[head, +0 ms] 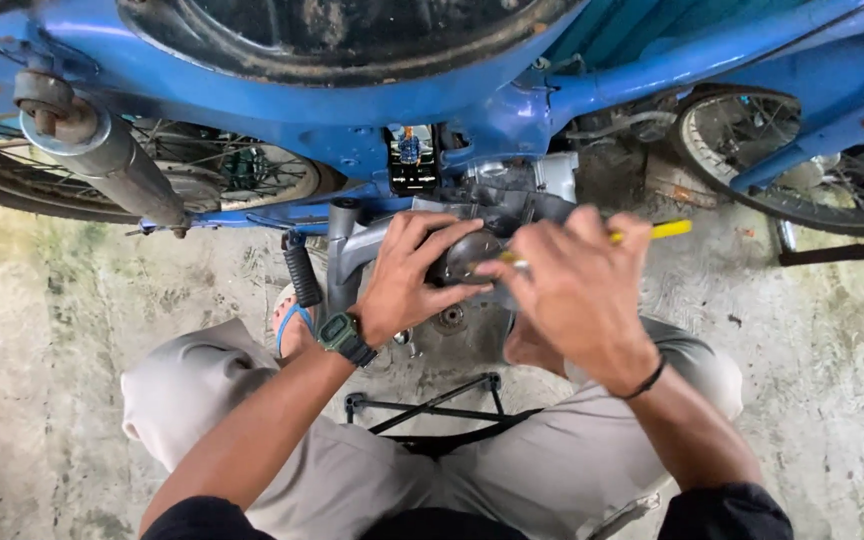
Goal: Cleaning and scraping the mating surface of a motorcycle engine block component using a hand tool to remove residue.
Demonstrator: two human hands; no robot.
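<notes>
Down low beside the blue motorcycle (512,110), the left hand (414,275) lies with fingers spread on the grey engine cover (472,252), while the right hand (577,285) has its fingers wrapped around a yellow-handled screwdriver (670,230) at that cover.

Small square dark watch screen (337,329) on the left wrist.
</notes>
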